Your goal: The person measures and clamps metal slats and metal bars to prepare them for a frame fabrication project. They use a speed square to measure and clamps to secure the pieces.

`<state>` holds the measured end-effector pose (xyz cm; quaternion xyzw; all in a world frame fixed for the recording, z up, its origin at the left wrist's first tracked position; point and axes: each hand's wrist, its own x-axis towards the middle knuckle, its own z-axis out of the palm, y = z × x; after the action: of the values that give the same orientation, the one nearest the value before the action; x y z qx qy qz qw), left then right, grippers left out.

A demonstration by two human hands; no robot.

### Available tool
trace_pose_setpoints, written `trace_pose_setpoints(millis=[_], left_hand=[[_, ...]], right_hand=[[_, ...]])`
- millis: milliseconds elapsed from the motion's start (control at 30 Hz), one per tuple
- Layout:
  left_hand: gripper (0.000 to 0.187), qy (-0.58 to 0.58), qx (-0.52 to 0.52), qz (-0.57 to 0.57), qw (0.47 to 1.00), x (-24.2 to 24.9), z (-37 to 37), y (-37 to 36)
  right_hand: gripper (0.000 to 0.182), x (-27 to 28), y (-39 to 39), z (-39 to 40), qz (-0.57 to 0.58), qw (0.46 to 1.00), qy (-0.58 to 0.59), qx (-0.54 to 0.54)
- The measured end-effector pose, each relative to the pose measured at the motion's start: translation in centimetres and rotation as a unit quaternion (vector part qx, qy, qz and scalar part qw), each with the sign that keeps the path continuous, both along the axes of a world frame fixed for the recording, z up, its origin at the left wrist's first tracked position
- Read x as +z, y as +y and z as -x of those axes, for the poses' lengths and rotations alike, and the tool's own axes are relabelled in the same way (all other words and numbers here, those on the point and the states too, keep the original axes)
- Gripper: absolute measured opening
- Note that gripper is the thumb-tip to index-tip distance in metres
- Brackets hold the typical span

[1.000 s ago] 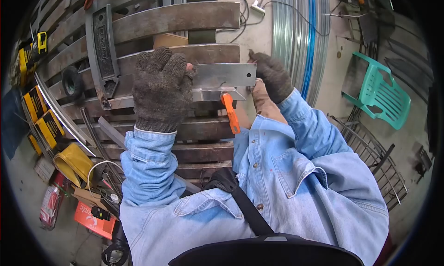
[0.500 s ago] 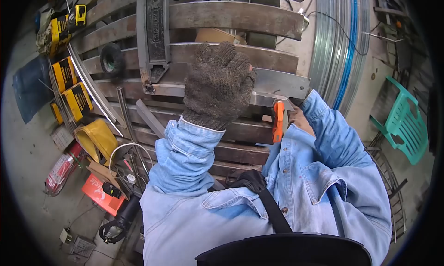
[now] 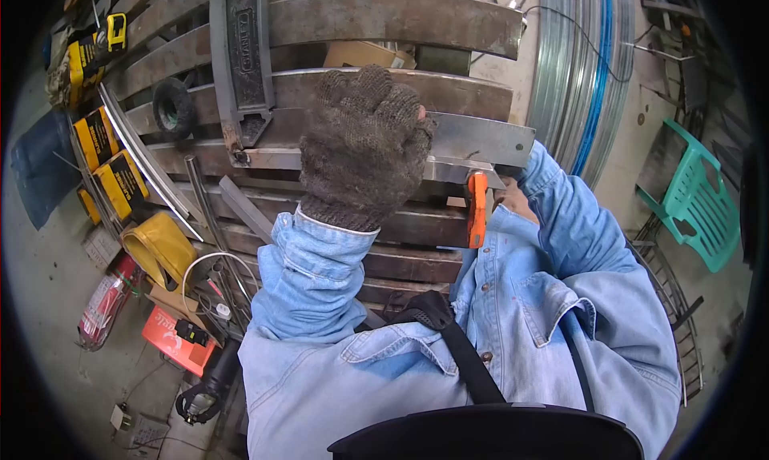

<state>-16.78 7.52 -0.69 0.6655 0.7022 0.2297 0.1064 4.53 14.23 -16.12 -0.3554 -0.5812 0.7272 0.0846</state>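
Note:
My left hand (image 3: 364,148), in a dark knitted glove, is closed over a flat metal bar (image 3: 481,141) lying across the slatted metal bench. A bare fingertip pokes out at the glove's right side. My right hand (image 3: 517,200) is mostly hidden below the bar's right end by the denim sleeve and the bar; its fingers do not show clearly. Beside it, an orange-handled tool (image 3: 477,210) stands against a narrow metal strip (image 3: 452,170). Left of my glove lies a dark metal tool marked STANLEY (image 3: 246,60).
Brown metal slats (image 3: 392,16) form the bench. A small black wheel (image 3: 173,108) sits at left, near yellow-black boxes (image 3: 120,184) and a yellow container (image 3: 159,248). Long metal tubes (image 3: 553,68) and a green plastic chair (image 3: 695,196) are at right.
The view has shifted slightly, so the bench and the STANLEY tool appear farther left. My left hand stays closed on the bar, and my right hand remains by the orange-handled tool.

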Motion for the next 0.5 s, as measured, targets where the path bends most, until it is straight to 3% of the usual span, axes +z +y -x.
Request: trace_pose_setpoints(millis=[500], left_hand=[[0.013,-0.005,-0.008,0.006,1.0,0.14,-0.27,0.12]], right_hand=[[0.032,-0.13,-0.96,0.28,0.007,1.0,0.013,-0.012]])
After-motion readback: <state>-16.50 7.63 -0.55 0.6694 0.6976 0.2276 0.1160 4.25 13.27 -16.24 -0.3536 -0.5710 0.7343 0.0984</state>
